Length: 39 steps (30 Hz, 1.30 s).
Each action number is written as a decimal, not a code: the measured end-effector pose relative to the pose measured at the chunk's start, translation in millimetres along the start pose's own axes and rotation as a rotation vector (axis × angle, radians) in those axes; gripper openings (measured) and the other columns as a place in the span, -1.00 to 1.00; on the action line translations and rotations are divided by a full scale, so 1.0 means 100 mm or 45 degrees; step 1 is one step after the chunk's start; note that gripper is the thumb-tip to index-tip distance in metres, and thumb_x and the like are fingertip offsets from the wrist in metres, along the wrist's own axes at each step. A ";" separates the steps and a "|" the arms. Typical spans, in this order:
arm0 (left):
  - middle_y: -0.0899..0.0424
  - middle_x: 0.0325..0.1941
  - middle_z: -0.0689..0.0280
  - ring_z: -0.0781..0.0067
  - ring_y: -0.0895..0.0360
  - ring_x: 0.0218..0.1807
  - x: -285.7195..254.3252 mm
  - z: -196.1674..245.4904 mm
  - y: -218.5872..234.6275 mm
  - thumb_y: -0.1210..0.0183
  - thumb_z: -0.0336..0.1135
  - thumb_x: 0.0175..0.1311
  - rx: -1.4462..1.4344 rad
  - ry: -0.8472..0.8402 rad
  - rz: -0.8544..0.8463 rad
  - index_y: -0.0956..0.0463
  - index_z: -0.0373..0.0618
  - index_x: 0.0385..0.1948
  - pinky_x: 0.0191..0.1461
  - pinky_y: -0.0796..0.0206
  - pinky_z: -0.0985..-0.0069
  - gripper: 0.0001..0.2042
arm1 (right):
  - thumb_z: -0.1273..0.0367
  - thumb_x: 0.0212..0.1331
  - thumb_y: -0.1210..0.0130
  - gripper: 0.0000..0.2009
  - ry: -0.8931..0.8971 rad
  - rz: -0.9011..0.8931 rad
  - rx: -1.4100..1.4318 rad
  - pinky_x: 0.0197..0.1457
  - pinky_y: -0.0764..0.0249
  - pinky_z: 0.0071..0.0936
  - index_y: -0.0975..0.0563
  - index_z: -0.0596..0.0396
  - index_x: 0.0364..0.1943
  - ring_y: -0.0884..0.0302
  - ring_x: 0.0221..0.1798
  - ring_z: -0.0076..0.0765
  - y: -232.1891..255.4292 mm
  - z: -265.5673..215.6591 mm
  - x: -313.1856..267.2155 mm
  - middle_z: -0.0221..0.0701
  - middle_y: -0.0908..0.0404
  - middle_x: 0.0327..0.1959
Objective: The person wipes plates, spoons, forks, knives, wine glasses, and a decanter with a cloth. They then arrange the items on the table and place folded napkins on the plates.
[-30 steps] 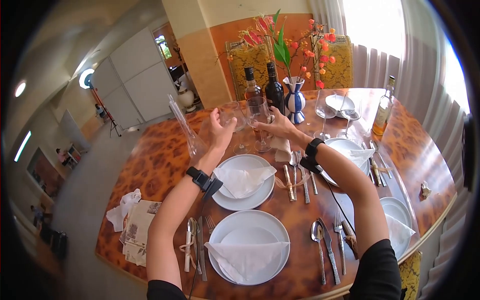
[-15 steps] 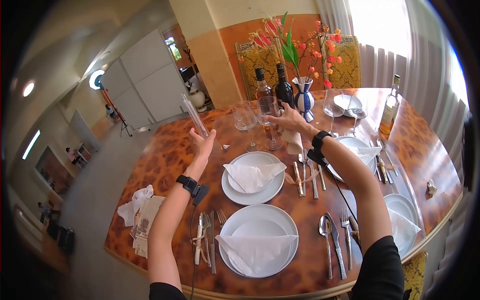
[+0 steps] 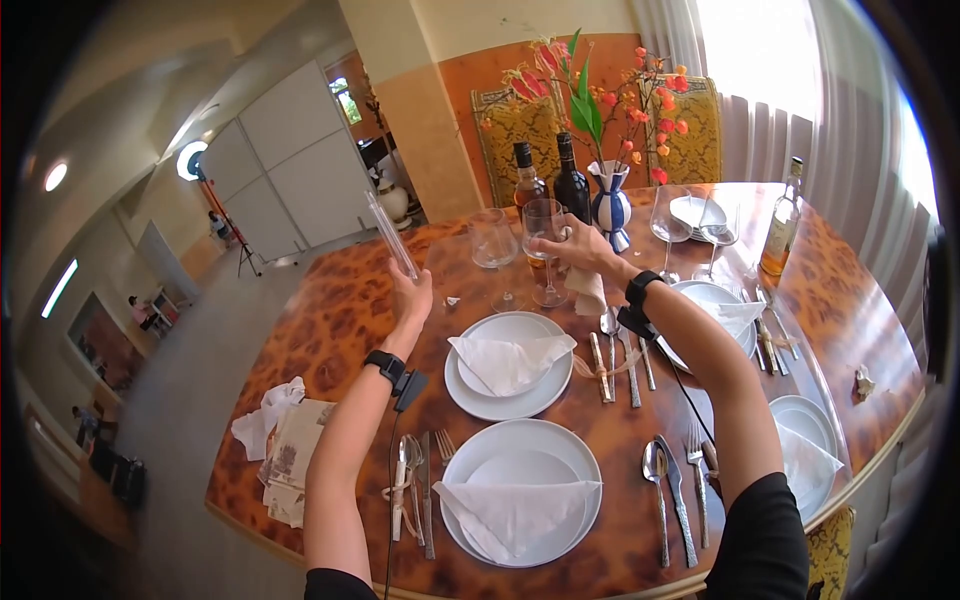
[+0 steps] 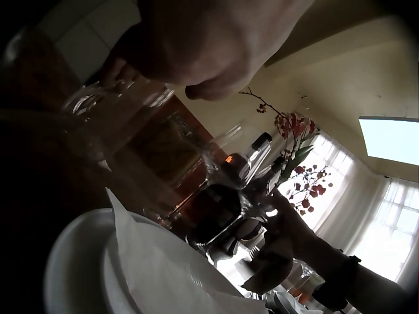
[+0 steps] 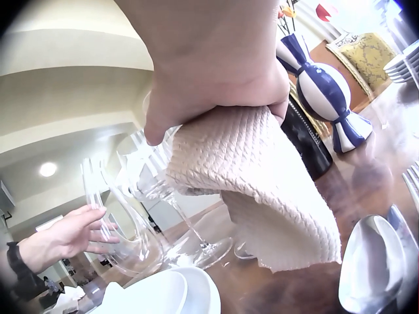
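Over the far side of the table, my right hand (image 3: 582, 250) grips a beige textured cloth (image 5: 236, 150) hanging below the palm. Its thumb lies at the bowl of a stemmed wine glass (image 3: 543, 215). A second wine glass (image 3: 493, 245) stands just left of that one. My left hand (image 3: 409, 298) is at the slender neck of a clear glass decanter (image 3: 390, 232), thumb and fingers around it. In the right wrist view the decanter's rounded body (image 5: 141, 252) shows below the left hand. Close behind the glasses are two dark-capped bottles (image 3: 572, 190).
Plates (image 3: 520, 545) with folded white napkins (image 3: 515, 510) and cutlery (image 3: 680, 500) are laid around the table. A blue-and-white vase (image 3: 611, 215) with flowers stands behind the right hand. More wine glasses (image 3: 670, 225) and a whisky-coloured bottle (image 3: 782, 230) stand to the right. Papers (image 3: 295, 465) lie left.
My left hand has moved left from beside the wine glasses to the decanter's neck. The right hand stays by the wine glass with the cloth. The head view has shifted a little.
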<state>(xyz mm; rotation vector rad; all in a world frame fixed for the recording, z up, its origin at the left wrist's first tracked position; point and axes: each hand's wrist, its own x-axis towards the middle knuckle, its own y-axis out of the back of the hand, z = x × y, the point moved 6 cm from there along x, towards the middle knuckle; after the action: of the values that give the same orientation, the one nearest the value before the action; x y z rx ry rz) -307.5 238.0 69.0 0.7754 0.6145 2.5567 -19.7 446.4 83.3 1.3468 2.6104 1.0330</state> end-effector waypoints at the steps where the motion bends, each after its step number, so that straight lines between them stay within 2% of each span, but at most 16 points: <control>1: -0.57 -0.01 0.02 0.05 -0.55 0.04 0.02 -0.02 0.01 -0.20 -0.11 0.21 0.000 -0.002 0.001 0.01 -0.15 0.37 0.09 -0.38 0.23 -0.25 | -0.34 -0.21 -0.23 -0.01 0.001 0.002 0.001 0.08 -0.48 -0.24 -0.38 0.22 0.17 -0.62 -0.01 0.00 0.01 0.00 0.00 -0.02 -0.64 -0.14; 3: -0.64 -0.10 -0.05 -0.11 -0.62 -0.12 0.01 0.01 0.03 -0.10 -0.09 0.27 0.076 -0.114 0.007 -0.08 -0.09 0.27 -0.05 -0.40 0.07 -0.40 | -0.33 -0.22 -0.24 -0.02 0.048 0.036 -0.067 0.05 -0.49 -0.25 -0.39 0.23 0.16 -0.63 -0.04 -0.01 0.04 -0.04 -0.01 -0.03 -0.64 -0.16; 6: -0.64 -0.21 0.03 -0.05 -0.62 -0.18 0.00 0.02 0.05 -0.10 -0.11 0.28 0.060 -0.126 0.003 -0.16 -0.10 0.17 -0.08 -0.40 0.10 -0.49 | -0.33 -0.23 -0.25 0.00 0.068 0.049 -0.120 0.06 -0.48 -0.24 -0.39 0.23 0.17 -0.63 -0.03 -0.01 0.08 -0.10 -0.05 -0.03 -0.64 -0.16; 10: -0.63 -0.26 0.07 0.00 -0.61 -0.21 -0.01 0.03 0.05 -0.11 -0.13 0.28 0.044 -0.136 -0.005 -0.17 -0.11 0.16 -0.09 -0.40 0.12 -0.51 | -0.34 -0.24 -0.25 0.01 0.048 0.056 -0.150 0.06 -0.48 -0.24 -0.39 0.24 0.18 -0.63 -0.03 -0.01 0.08 -0.09 -0.05 -0.03 -0.64 -0.15; 12: -0.59 -0.24 0.13 0.21 -0.57 -0.19 -0.01 0.00 0.05 -0.19 -0.17 0.24 -0.021 -0.100 -0.003 -0.25 -0.18 0.10 -0.07 -0.41 0.27 -0.52 | -0.34 -0.24 -0.24 0.01 0.021 0.059 -0.118 0.07 -0.48 -0.24 -0.38 0.24 0.18 -0.62 -0.03 0.00 0.08 -0.05 -0.04 -0.03 -0.64 -0.14; 16: -0.59 -0.24 0.12 0.21 -0.57 -0.19 0.00 0.07 0.05 -0.19 -0.18 0.25 -0.095 -0.195 0.007 -0.25 -0.18 0.08 -0.07 -0.40 0.28 -0.54 | -0.36 -0.24 -0.23 0.08 0.010 -0.001 -0.065 0.09 -0.47 -0.21 -0.33 0.28 0.24 -0.62 0.00 0.02 0.02 0.01 -0.04 0.00 -0.63 -0.12; 18: -0.62 -0.26 0.08 0.04 -0.60 -0.19 0.00 0.20 0.06 -0.15 -0.14 0.28 -0.081 -0.258 -0.019 -0.19 -0.15 0.11 -0.06 -0.38 0.16 -0.52 | -0.39 -0.23 -0.20 0.15 -0.015 0.110 -0.235 0.12 -0.46 -0.19 -0.25 0.34 0.29 -0.60 0.04 0.05 0.06 -0.03 -0.10 0.05 -0.62 -0.11; 22: -0.62 -0.27 0.07 0.04 -0.60 -0.19 -0.03 0.29 -0.02 -0.16 -0.14 0.27 -0.061 -0.273 -0.039 -0.19 -0.17 0.11 -0.06 -0.38 0.16 -0.51 | -0.41 -0.20 -0.15 0.18 0.015 0.171 -0.179 0.14 -0.45 -0.16 -0.20 0.38 0.32 -0.58 0.07 0.08 0.30 -0.20 -0.33 0.11 -0.61 -0.11; 30: -0.63 -0.29 0.03 0.01 -0.61 -0.19 -0.15 0.32 -0.36 -0.17 -0.16 0.25 -0.112 -0.289 -0.052 -0.20 -0.22 0.11 -0.06 -0.40 0.16 -0.50 | -0.31 0.06 -0.06 -0.07 0.202 0.322 -0.162 0.15 -0.44 -0.18 -0.33 0.30 0.25 -0.59 0.04 0.07 0.85 -0.42 -0.79 0.08 -0.62 -0.12; 32: -0.63 -0.30 0.02 0.00 -0.61 -0.19 -0.18 0.30 -0.40 -0.18 -0.17 0.24 -0.136 -0.303 -0.056 -0.21 -0.23 0.10 -0.06 -0.40 0.16 -0.50 | -0.26 0.14 -0.04 -0.17 0.142 0.240 -0.189 0.25 -0.38 -0.20 -0.38 0.22 0.23 -0.52 0.16 0.03 1.02 -0.46 -0.90 0.08 -0.51 0.11; 33: -0.63 -0.32 0.01 0.00 -0.61 -0.20 -0.19 0.30 -0.42 -0.20 -0.18 0.23 -0.152 -0.318 -0.052 -0.21 -0.24 0.10 -0.07 -0.40 0.16 -0.49 | -0.23 0.17 -0.05 -0.21 0.097 0.239 -0.211 0.23 -0.40 -0.21 -0.40 0.22 0.21 -0.54 0.13 -0.01 1.12 -0.40 -0.92 0.03 -0.55 0.08; 34: -0.63 -0.32 0.01 0.00 -0.61 -0.20 -0.19 0.30 -0.44 -0.20 -0.18 0.23 -0.158 -0.318 -0.069 -0.21 -0.24 0.10 -0.07 -0.40 0.16 -0.49 | -0.19 0.19 -0.06 -0.28 0.199 0.332 -0.229 0.17 -0.44 -0.23 -0.49 0.23 0.11 -0.59 0.07 -0.05 1.26 -0.45 -1.01 -0.02 -0.59 0.02; 36: -0.63 -0.32 0.00 -0.02 -0.61 -0.22 -0.17 0.29 -0.45 -0.22 -0.18 0.21 -0.180 -0.326 -0.040 -0.20 -0.24 0.09 -0.07 -0.40 0.16 -0.48 | -0.16 0.20 -0.07 -0.34 0.197 0.374 -0.254 0.06 -0.50 -0.27 -0.56 0.24 0.00 -0.63 -0.04 -0.14 1.50 -0.29 -0.97 -0.08 -0.64 -0.06; 37: -0.62 -0.29 -0.02 -0.03 -0.61 -0.23 -0.19 0.31 -0.43 -0.24 -0.18 0.18 -0.168 -0.309 -0.039 -0.21 -0.25 0.08 -0.06 -0.40 0.16 -0.47 | -0.16 0.21 -0.07 -0.36 0.128 0.356 -0.214 -0.05 -0.53 -0.32 -0.60 0.25 -0.06 -0.64 -0.16 -0.26 1.62 -0.30 -1.04 -0.15 -0.66 -0.18; 38: -0.62 -0.29 -0.02 -0.03 -0.61 -0.23 -0.19 0.34 -0.41 -0.24 -0.18 0.18 -0.170 -0.301 -0.048 -0.21 -0.25 0.08 -0.06 -0.40 0.16 -0.47 | -0.18 0.19 -0.07 -0.36 0.138 0.443 -0.205 -0.19 -0.55 -0.30 -0.61 0.27 -0.22 -0.66 -0.36 -0.26 1.73 -0.25 -1.06 -0.16 -0.67 -0.42; 39: -0.59 -0.23 0.02 0.06 -0.59 -0.18 -0.18 0.34 -0.39 -0.25 -0.18 0.18 -0.178 -0.258 -0.034 -0.23 -0.22 0.04 -0.04 -0.40 0.23 -0.49 | -0.17 0.19 -0.06 -0.38 0.098 0.447 -0.185 -0.22 -0.54 -0.30 -0.61 0.25 -0.27 -0.65 -0.39 -0.28 1.83 -0.18 -1.07 -0.18 -0.66 -0.45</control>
<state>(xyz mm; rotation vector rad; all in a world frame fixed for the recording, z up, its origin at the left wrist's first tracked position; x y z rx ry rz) -263.6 270.9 67.1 0.9549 0.3755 2.4267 172.1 432.4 173.1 1.8018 2.3410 1.3098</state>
